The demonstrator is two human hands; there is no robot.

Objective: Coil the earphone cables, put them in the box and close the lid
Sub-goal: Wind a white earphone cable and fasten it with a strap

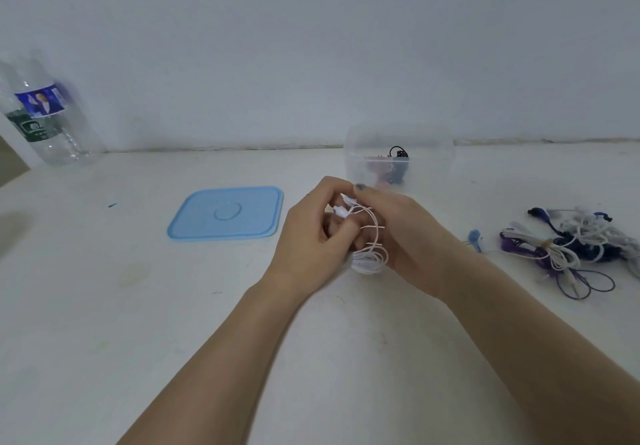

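White earphone cable (369,252) is held above the worktop (104,306) just in front of the clear box (433,154), loops gripped by the right hand (398,233), earbud end pinched by the left hand (311,233). Risk: loose loops could spring open if either grip slackens. Uncoiled pile (568,247) waits at right, well apart; snagging is likely there. Blue lid (225,212) lies off to the left.

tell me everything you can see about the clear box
The box is clear, frosted-looking plastic with rounded corners. It stands upright and open on the table near the wall, just behind the two hands. Its blue lid lies flat on the table to its left, apart from it. Inside, dark and reddish cables show dimly through the wall. Whether the hands touch the box cannot be told.
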